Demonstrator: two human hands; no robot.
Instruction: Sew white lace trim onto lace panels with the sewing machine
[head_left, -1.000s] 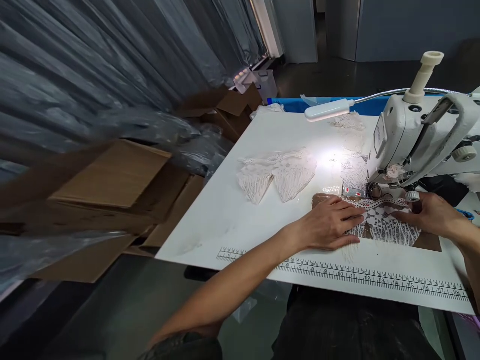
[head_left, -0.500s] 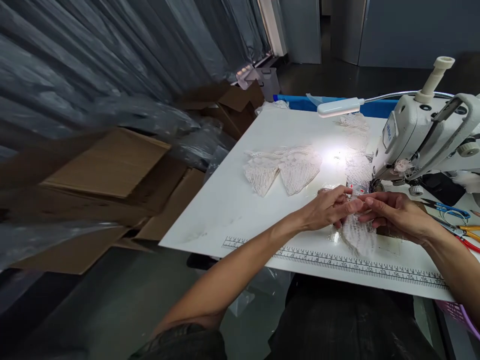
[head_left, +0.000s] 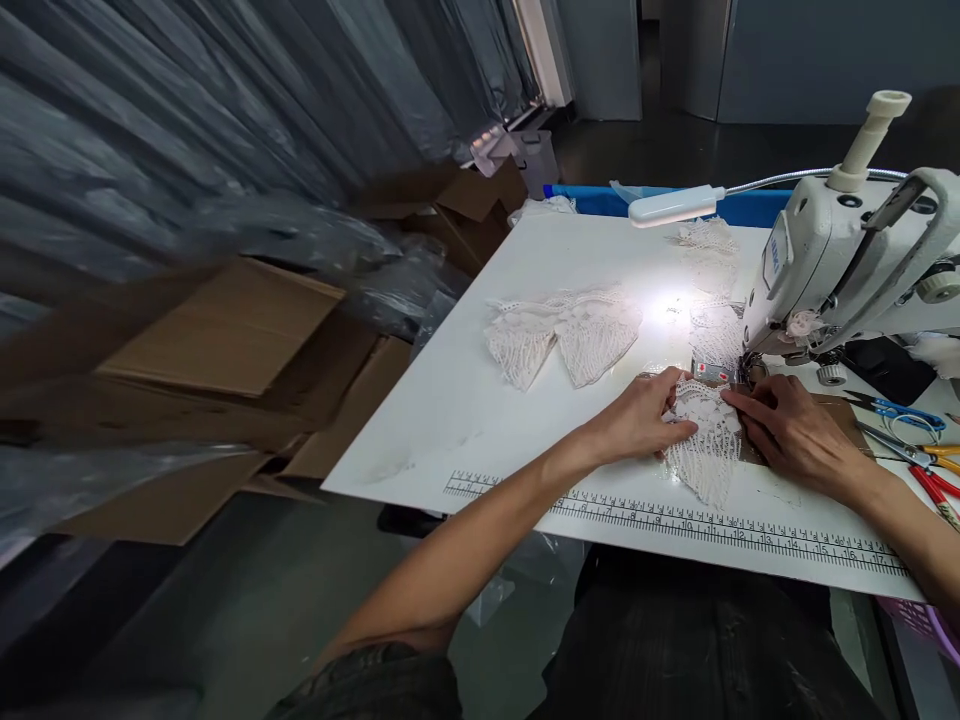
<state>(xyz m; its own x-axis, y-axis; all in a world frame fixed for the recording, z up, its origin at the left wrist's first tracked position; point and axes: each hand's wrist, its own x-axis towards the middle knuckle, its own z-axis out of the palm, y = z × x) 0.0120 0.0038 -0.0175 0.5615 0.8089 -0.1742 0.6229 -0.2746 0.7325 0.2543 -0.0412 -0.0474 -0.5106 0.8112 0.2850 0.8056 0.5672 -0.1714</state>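
Observation:
A white lace piece with a fringe-like lower part lies in front of the sewing machine, close to its needle and presser foot. My left hand is closed on its left edge, the thumb on top and the fingers partly hidden. At the upper right edge, my right hand grips the lace with its fingertips, the other fingers curled low over the table. Just beyond the hands, more white lace lies to the left of the needle.
On the white table lies another lace pair, left of the lamp's bright spot. Scissors and pliers lie right of my right hand. A printed ruler runs along the front edge. Cardboard boxes stand at left.
My hands have moved apart from their close meeting over the lace. The lace now lies flatter and more exposed between them, its lower end shifted slightly left.

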